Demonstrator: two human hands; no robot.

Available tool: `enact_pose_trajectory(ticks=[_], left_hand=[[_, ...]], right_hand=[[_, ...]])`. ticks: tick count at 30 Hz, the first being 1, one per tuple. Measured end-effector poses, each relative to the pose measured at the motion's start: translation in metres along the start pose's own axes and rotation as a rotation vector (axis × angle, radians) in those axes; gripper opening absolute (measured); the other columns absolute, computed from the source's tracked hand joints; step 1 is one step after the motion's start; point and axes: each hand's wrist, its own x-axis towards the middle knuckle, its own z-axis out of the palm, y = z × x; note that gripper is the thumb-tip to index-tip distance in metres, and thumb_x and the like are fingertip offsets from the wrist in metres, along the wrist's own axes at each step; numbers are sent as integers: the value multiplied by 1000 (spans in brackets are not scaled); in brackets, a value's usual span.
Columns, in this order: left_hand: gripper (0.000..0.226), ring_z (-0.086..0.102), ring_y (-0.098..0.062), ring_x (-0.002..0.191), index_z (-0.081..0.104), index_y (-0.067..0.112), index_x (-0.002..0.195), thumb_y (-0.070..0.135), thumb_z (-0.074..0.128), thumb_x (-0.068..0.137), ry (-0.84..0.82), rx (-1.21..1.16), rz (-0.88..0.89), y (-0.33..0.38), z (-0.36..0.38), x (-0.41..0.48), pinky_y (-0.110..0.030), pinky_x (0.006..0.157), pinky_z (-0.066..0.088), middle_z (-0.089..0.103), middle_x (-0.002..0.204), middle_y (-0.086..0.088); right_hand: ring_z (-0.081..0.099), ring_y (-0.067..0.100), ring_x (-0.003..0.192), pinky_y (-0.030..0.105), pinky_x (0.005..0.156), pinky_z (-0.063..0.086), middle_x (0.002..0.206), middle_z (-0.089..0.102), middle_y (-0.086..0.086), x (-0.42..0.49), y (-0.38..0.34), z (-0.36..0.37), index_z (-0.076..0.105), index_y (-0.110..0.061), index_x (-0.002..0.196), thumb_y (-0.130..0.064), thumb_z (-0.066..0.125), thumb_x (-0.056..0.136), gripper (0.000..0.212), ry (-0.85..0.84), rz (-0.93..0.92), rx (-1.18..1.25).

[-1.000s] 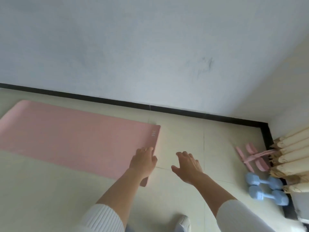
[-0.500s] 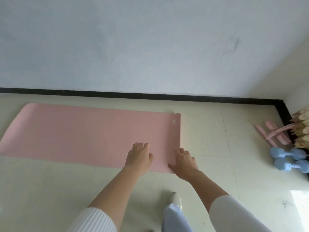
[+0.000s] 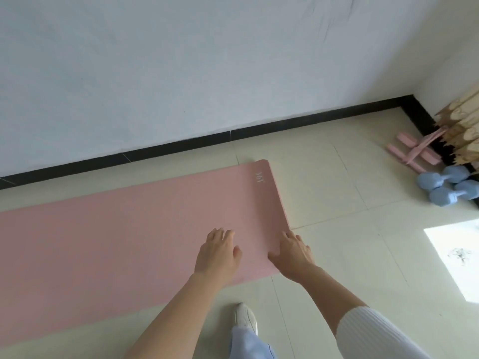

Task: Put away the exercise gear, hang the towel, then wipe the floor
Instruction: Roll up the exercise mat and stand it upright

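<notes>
Both hands lie flat with fingers spread, gripping nothing: the left hand [image 3: 216, 252] on the pink mat [image 3: 116, 237], the right hand [image 3: 291, 251] at its end edge. Blue dumbbells [image 3: 447, 187] and a pink pedal puller [image 3: 412, 154] sit near the floor's [image 3: 350, 255] far corner beside wood pieces [image 3: 464, 130].

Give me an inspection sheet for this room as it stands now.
Surface: pale tiled floor, one bright sunlit patch with a dark smudge at right.
Job's things: pink mat lying flat and unrolled; two blue dumbbells side by side and a pink pedal puller near the corner; no towel in view.
Clutter: bundle of pale wooden pieces in the corner.
Grips: left hand open, flat on the mat; right hand open at the mat's end edge.
Cables: nothing seen.
Surroundings: white wall with a black baseboard; a white shoe below the hands.
</notes>
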Motion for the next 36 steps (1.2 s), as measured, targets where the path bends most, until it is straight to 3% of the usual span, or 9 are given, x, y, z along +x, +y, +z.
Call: enact_pose_trajectory(ticks=[9,17,21,25,31,33,36], left_hand=[[41,33,-23,132,40,12,134,31,37,98,-31,91,104,-148,147,149,-37,100,42,44,138,-7],[45,26,-24,138,36,13,139,31,40,98,7,89,166,-247,297,266,-39,106,36,34,147,-9],[57,15,-22,146,25,14,148,36,40,98,-22,105,201,-271,338,298,-37,115,26,16,159,-7],[64,12,-25,147,18,13,151,40,41,97,-61,59,180,-264,351,312,-41,115,25,12,160,-6],[68,2,-24,148,9,21,153,44,40,97,-61,89,289,-233,377,328,-39,117,21,-3,162,-2],[72,-3,-23,148,9,26,153,49,44,95,-65,133,321,-230,386,333,-40,117,17,-8,161,0],[74,-7,-19,148,14,32,152,54,49,91,-50,159,339,-231,393,335,-39,118,11,-6,161,8]], right_hand=[[38,22,128,41,101,37,139,42,0,158,-9,166,36,-16,140,-43,50,92,57,131,84,98],[39,22,127,43,100,39,139,41,1,290,23,319,33,-17,143,-47,53,90,64,244,138,117],[37,23,126,42,99,39,140,39,2,313,41,342,32,-16,143,-46,52,91,63,312,165,44],[33,25,127,46,102,35,142,35,5,316,64,332,32,-15,142,-42,55,89,64,381,235,-14],[6,30,145,50,114,15,158,8,10,337,119,293,13,-14,150,-37,53,89,77,501,422,-21],[18,31,142,51,114,16,153,23,15,345,133,284,13,-12,150,-38,49,92,73,521,507,75],[52,32,114,49,105,24,109,60,15,352,144,275,37,-8,132,-32,33,96,43,575,533,257]])
